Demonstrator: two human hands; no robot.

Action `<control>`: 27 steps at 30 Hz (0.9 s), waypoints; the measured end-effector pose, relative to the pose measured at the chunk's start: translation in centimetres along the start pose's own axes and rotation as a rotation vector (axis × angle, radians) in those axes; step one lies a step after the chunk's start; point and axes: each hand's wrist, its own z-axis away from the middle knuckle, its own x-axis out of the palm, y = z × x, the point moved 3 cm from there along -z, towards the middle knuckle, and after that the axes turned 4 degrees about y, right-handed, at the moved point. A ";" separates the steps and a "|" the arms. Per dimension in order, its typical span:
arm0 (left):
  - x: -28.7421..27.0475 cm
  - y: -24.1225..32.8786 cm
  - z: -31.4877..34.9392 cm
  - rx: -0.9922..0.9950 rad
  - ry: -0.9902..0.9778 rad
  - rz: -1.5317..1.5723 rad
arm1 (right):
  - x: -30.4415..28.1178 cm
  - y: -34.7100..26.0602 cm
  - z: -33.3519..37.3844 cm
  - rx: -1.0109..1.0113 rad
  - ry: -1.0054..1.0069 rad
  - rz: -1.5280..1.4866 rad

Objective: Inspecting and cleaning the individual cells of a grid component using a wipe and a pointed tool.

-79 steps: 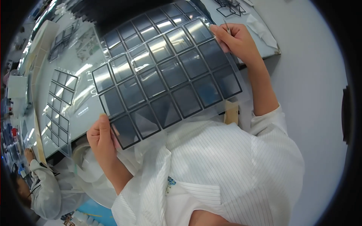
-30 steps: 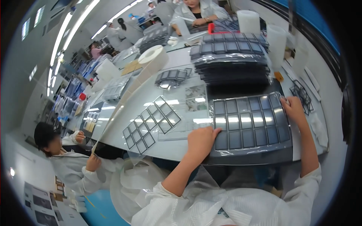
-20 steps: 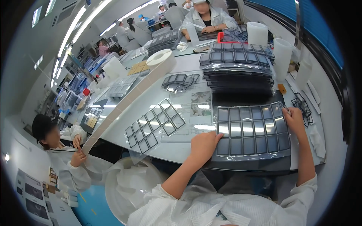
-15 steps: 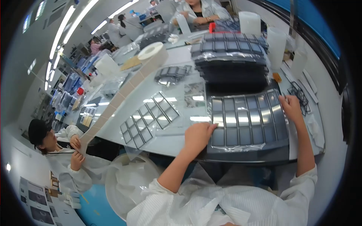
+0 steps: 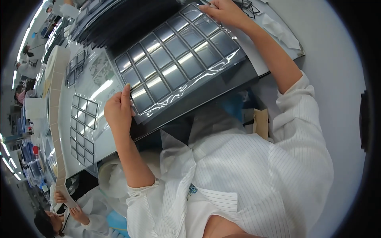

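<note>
A sheet of dark-framed rectangular panes under clear film (image 5: pixel 173 44) lies tilted across a dark board (image 5: pixel 206 92) at the table's front edge. Its loose film margin shines and wrinkles along the near side. My left hand (image 5: pixel 119 109) is closed at the sheet's near left corner, thumb pointing up along the edge. At the far right corner, my right hand (image 5: pixel 226 12) pinches the sheet's edge between thumb and fingers. The fingertips of both hands are partly hidden.
Behind the sheet rises a stack of dark sheets (image 5: pixel 101 27). Empty-looking grid frames (image 5: pixel 84 111) lie on the table at left, beside a long pale strip (image 5: pixel 55 119). A co-worker's hand (image 5: pixel 79 215) holds the strip's end. Crumpled white material (image 5: pixel 279 31) sits at right.
My view has turned and tipped downward, so the table appears rotated and closer. Both hands remain at the sheet's edges; the right hand's fingers now bend over its far corner.
</note>
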 end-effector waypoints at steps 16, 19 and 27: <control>0.0 0.0 1.2 -0.006 0.058 -0.048 | 0.2 -0.6 0.7 -0.067 -0.010 -0.026; 0.1 0.3 1.1 -0.013 0.056 -0.053 | 0.3 -0.4 0.6 -0.060 -0.013 -0.001; 0.5 0.7 0.8 0.070 0.088 -0.248 | 0.7 0.3 0.6 -0.062 -0.021 0.153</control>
